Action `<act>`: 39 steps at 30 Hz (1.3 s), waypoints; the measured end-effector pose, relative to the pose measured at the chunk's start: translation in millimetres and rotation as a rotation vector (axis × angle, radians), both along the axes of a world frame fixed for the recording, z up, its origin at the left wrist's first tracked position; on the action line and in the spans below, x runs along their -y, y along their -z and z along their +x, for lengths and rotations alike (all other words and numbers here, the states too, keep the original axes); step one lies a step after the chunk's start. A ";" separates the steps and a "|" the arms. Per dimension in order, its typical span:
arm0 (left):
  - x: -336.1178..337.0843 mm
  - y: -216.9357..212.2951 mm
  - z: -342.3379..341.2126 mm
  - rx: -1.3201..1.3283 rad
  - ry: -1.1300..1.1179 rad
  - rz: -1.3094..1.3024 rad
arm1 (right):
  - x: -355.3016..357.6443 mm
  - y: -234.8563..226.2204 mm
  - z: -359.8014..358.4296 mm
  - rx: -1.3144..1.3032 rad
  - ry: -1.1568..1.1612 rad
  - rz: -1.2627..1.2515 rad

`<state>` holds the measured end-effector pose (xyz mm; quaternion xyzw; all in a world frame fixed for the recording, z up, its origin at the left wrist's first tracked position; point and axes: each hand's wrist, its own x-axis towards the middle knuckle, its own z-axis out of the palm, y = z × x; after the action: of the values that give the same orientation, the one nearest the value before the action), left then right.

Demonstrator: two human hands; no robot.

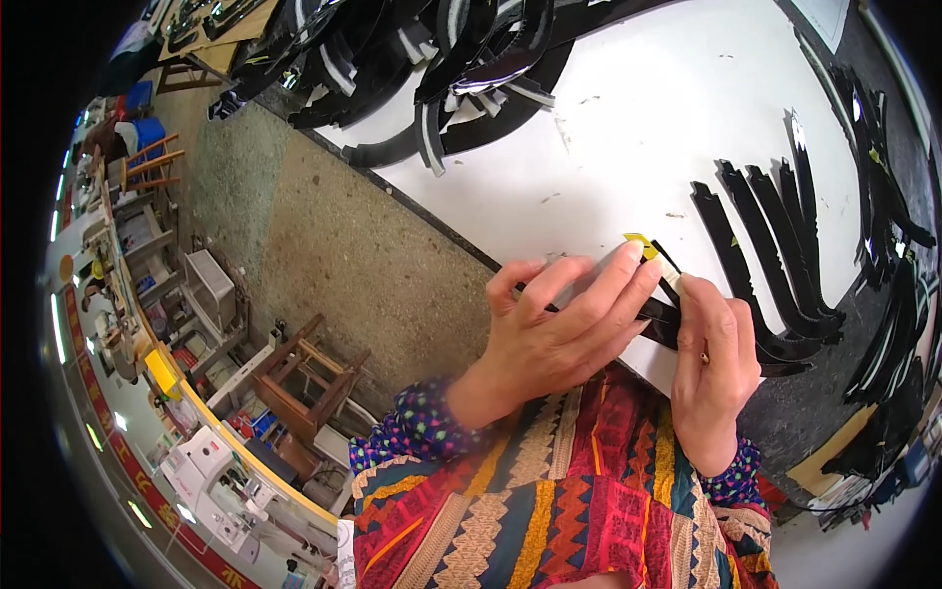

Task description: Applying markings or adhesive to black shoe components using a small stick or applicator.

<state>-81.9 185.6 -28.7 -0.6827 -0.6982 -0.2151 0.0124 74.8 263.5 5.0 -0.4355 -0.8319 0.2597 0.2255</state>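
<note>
My left hand (569, 329) reaches across the near edge of the white table, its fingertips closed over a black strip (660, 316) and a small yellow tab (642, 244) at its far end. My right hand (718, 358) pinches the same strip from the other side, next to a short pale piece. Part of the strip is hidden beneath my fingers. Just right of my right hand, several curved black strips (746, 255) with notched edges lie fanned out on the table.
A large heap of curved black strips with grey lining (432, 128) covers the table's far left. More dark strips (878, 334) lie along the right side. Left of the white table (618, 128) are a wooden stool (312, 383) and a white sewing machine (204, 466).
</note>
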 end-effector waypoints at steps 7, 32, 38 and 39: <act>0.2 -0.3 -0.1 0.006 -0.001 0.007 | 2.8 -4.5 -0.1 0.041 0.047 -0.111; -5.4 -1.7 0.9 -0.007 -0.022 -0.022 | 1.1 -4.0 2.5 0.018 0.018 -0.130; -4.8 -0.1 1.7 0.000 -0.021 -0.025 | 3.3 -1.3 4.2 0.011 0.015 -0.123; -4.9 0.0 1.8 0.003 -0.021 -0.026 | 3.6 -0.6 4.5 0.011 0.014 -0.123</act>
<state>-80.1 190.5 -28.8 -0.6750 -0.7082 -0.2067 0.0046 79.3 260.0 5.6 -0.4558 -0.8125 0.3064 0.1955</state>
